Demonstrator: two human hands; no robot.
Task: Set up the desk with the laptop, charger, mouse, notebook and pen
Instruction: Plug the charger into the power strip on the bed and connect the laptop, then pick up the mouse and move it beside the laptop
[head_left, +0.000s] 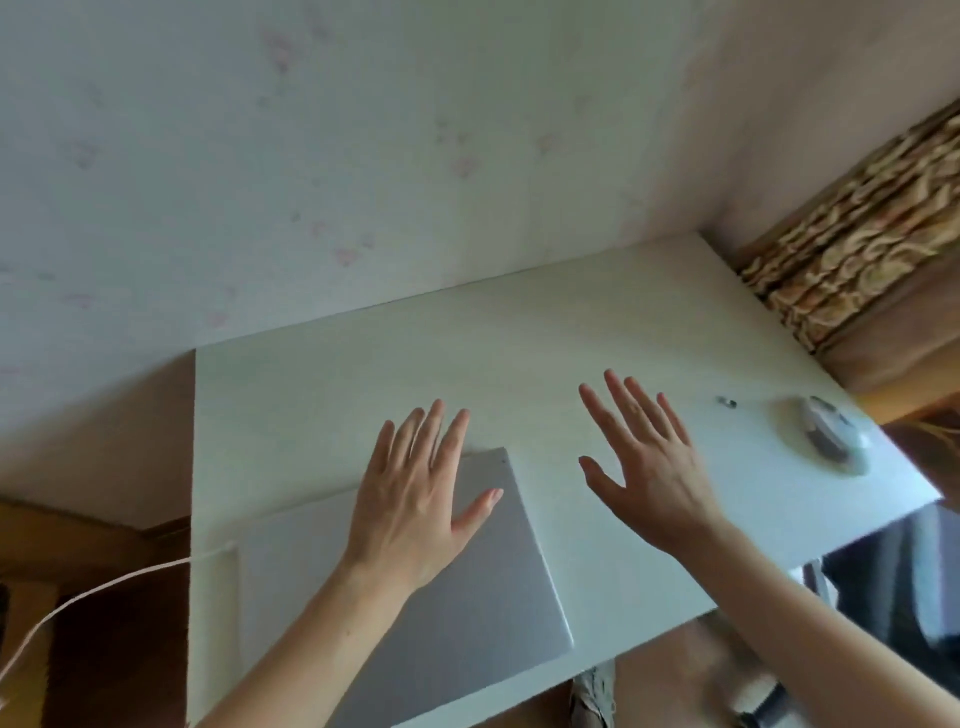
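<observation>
A closed silver laptop (483, 597) lies flat on the white desk (519, 353), near its front edge. My left hand (415, 509) hovers over the laptop's far corner, fingers spread, holding nothing. My right hand (644, 467) is open above the bare desk just right of the laptop. A white charger cable (93, 587) runs from the floor side onto the desk's left edge toward the laptop. A grey and white mouse (826, 431) rests on a round pale pad at the desk's right end. No notebook or pen is in view.
A small dark object (726, 402) lies on the desk left of the mouse. The desk's back edge meets a pale wall (363, 156). A patterned brown curtain (857, 260) hangs at the right. Brown floor shows on the left.
</observation>
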